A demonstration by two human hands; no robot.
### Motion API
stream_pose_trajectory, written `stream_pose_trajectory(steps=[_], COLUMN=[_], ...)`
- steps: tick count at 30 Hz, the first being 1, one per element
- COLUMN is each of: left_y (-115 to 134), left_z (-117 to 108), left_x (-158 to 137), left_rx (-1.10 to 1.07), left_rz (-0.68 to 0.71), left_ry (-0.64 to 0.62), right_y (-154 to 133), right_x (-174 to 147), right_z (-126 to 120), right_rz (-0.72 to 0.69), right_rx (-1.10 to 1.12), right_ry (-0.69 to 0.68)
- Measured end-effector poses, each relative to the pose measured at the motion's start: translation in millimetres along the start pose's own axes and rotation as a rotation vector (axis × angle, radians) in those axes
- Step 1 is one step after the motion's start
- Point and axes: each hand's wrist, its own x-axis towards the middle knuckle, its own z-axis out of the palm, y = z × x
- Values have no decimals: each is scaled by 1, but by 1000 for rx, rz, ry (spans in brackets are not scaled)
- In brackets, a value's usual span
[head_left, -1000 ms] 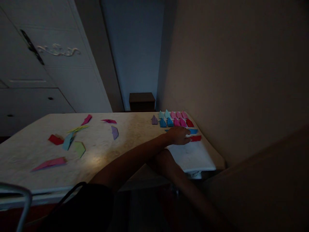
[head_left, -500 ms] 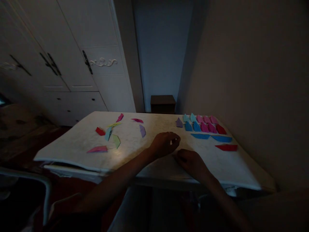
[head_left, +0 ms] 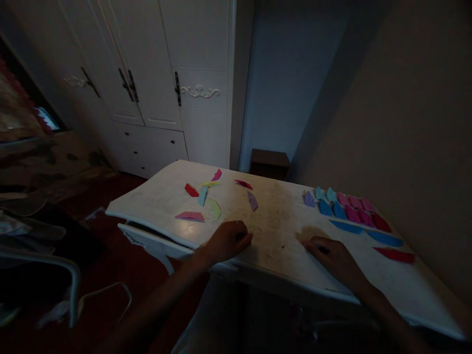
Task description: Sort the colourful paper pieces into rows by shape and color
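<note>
My left hand (head_left: 229, 242) rests at the table's front edge, fingers curled in; I see nothing in it. My right hand (head_left: 331, 254) is lower right of the middle, thumb and fingers bent together, with nothing visible between them. A small dark speck (head_left: 282, 246) lies on the tabletop between the hands. Nearest the left hand are a pale green folded paper (head_left: 214, 209), a pink one (head_left: 190, 216) and a purple one (head_left: 252, 201). Right of my right hand lie long blue folded papers (head_left: 346, 226) and a red one (head_left: 394, 254).
Rows of folded paper boats in purple, teal, blue (head_left: 325, 207), pink (head_left: 355, 201) and red stand at the table's right. More folded papers, including a red one (head_left: 191, 190), lie scattered at left. A white wardrobe (head_left: 206, 128) and a brown box-like stand (head_left: 270, 158) are behind.
The view has swung to the left. My hands, close together before, are now apart, the left one nearer the table's front edge and the right one further right.
</note>
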Motion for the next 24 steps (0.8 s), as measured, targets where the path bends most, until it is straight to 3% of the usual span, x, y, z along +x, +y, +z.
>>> stream_pose_trajectory(steps=[4,7,16,21,24], left_y=[-2,-2,-6,-7,-6], left_z=[3,4,3,4,4], left_x=[-7,-8,-8,-8,-8], left_rx=[-109,-131,-252,-274,-275], left_rz=[-142,-191,-215,-195,-210], left_ry=[242,329,334,289,284], right_y=[-17,-45,-143,-175,-187], right_x=[24,52,147,189,208], right_z=[4,17,81,117,131], right_rz=[35,-16,-288,-291,-408], right_rx=[86,138,87,-139,-218], right_ry=[-40,-78,-292,-316,-303])
